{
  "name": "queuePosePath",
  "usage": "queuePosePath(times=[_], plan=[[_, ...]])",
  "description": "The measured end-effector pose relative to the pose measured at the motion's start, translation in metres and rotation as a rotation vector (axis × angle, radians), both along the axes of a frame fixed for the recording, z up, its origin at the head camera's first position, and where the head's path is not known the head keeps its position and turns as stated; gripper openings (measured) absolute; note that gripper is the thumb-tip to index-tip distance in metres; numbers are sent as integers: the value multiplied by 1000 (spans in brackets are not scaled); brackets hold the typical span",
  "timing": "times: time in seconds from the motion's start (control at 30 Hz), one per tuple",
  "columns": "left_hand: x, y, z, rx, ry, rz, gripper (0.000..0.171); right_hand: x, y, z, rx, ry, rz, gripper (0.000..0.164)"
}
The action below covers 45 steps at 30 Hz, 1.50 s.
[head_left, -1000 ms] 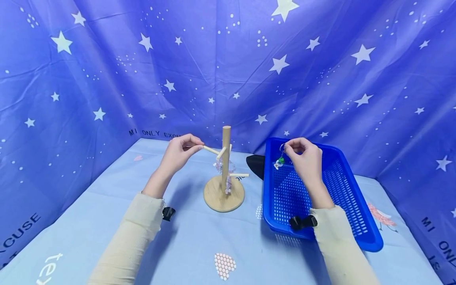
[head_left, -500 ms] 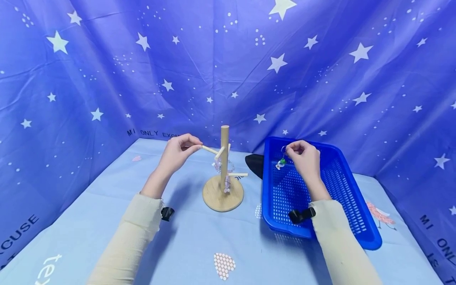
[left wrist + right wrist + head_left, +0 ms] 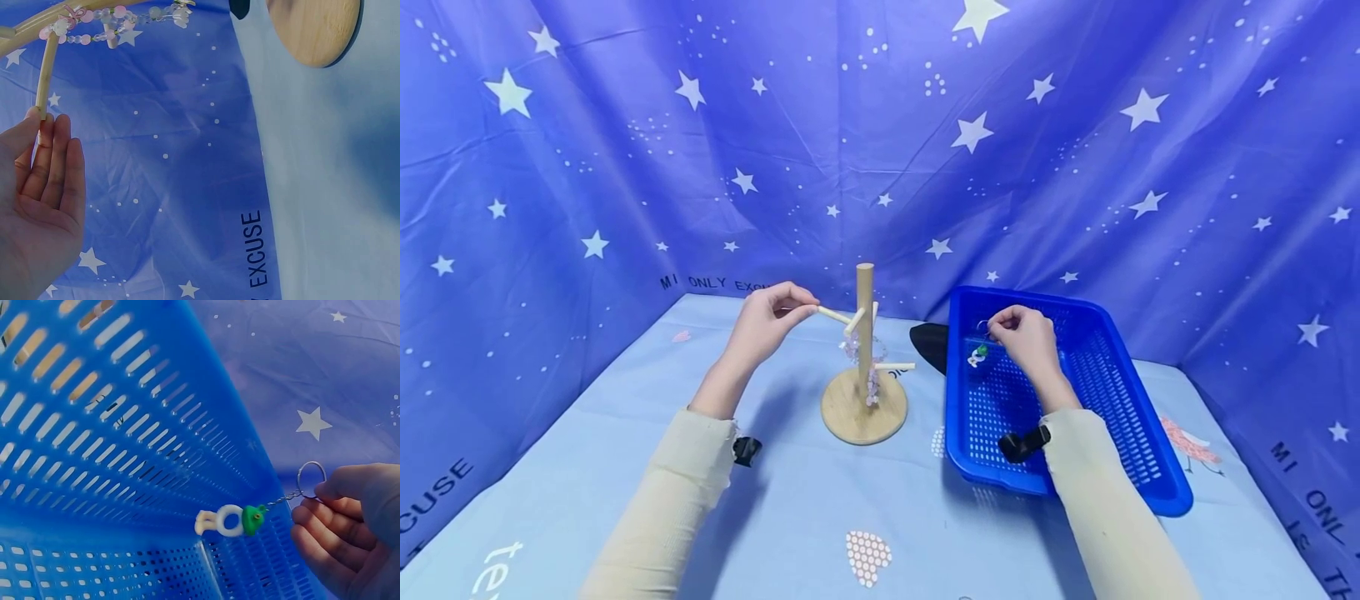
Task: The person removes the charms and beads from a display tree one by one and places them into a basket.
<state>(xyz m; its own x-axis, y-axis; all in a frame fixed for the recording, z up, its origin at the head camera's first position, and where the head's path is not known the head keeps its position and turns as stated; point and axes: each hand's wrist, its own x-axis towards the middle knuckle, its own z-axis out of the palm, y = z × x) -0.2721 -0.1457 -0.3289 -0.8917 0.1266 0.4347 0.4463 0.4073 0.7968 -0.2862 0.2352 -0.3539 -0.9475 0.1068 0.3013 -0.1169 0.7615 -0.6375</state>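
Pinching a dangling keychain (image 3: pixel 253 520), the right hand (image 3: pixel 1027 348) angles forward-left.

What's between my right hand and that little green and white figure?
A metal ring, pinched by your right hand, then a short chain running to the figure. The right wrist view shows it clearest.

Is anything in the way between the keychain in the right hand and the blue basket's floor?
Nothing visible is: the keychain hangs from the right hand over the blue basket, with no other object showing between keychain and basket.
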Motion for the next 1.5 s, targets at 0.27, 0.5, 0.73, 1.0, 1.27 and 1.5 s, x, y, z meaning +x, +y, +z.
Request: queuePosePath(times=[0.27, 0.5, 0.73, 1.0, 1.27, 1.5], plan=[[-1, -2, 0, -6, -8, -3, 14, -3, 2, -7, 14, -141, 50, 18], [-1, -1, 0, -7, -1, -1, 12, -2, 5, -11, 37, -239, 50, 19], [0, 0, -1, -9, 2, 4, 13, -1, 6, -12, 58, -272, 51, 20], [0, -1, 0, -1, -11, -3, 14, -1, 9, -13, 60, -312, 33, 21], [0, -1, -1, -4, 5, -2, 12, -5, 14, -15, 91, -323, -12, 18], [0, 0, -1, -1, 11, -4, 12, -6, 16, -17, 91, -329, -45, 19]])
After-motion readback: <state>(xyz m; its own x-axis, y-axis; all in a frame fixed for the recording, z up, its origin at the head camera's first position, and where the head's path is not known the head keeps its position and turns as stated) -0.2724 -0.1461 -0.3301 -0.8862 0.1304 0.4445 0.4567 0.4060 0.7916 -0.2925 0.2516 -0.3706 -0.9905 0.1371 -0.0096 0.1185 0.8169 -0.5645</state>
